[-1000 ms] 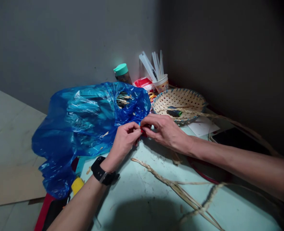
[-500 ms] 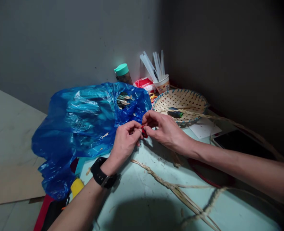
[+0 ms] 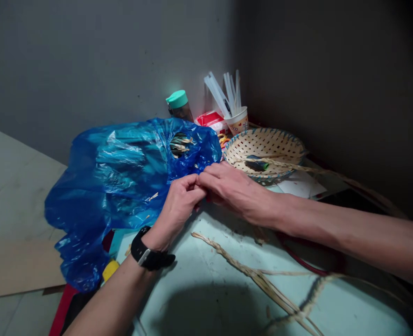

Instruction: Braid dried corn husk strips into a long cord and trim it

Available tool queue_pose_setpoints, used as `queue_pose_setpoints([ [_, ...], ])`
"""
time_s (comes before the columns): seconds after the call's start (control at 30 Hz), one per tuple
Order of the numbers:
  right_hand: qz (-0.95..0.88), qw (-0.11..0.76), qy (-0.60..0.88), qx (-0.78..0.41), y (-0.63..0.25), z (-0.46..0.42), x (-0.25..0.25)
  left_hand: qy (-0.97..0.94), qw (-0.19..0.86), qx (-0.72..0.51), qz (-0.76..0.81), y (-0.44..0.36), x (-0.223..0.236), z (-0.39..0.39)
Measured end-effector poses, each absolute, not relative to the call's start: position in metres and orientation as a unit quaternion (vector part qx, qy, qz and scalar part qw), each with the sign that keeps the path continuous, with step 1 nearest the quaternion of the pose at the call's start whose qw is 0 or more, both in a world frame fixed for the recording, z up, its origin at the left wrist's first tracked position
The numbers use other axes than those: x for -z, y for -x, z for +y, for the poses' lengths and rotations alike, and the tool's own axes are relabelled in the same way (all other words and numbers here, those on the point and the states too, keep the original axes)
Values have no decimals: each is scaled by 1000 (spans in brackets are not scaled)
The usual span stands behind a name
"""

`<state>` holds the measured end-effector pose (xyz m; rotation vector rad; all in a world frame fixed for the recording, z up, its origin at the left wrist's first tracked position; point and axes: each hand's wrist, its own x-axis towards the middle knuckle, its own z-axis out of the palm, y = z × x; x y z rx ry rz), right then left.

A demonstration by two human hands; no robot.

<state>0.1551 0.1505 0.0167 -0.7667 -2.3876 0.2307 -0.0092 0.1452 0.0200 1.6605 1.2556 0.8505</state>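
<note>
Tabletop (image 3: 206,261), red bit (image 3: 208,199) seemingly under hand (image 3: 236,190)

Grey wall (image 3: 104,60) behind a pale green table (image 3: 199,280), dim light.

R hand (image 3: 232,189) rolled over vs. 0.5 s ago: back now up, fingers closed up against L hand (image 3: 183,200). Gap btwn hands gone. Red pc (image 3: 208,199), prev. in plain view at fingertips, now mostly hidden. Watch buckle (image 3: 143,257) turned more twd camera. Dark flat slab (image 3: 351,199) now largely covered by R forearm (image 3: 335,228).
</note>
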Motion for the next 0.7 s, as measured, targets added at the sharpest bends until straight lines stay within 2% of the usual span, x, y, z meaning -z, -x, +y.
queue_pose_setpoints([
  [0.13, -915, 294, 272, -50, -155, 153, -19, -615, 524, -357, 469, 12, -20, 148],
  [0.27, -822, 367, 383, -206, -155, 156, -15, -565, 563, -370, 477, 13, -16, 145],
  [0.4, -740, 404, 400, -360, -156, 160, -11, -529, 586, -398, 468, 12, -13, 141],
  [0.7, -693, 424, 382, -441, -155, 164, 0, -525, 578, -397, 482, 11, -10, 141],
])
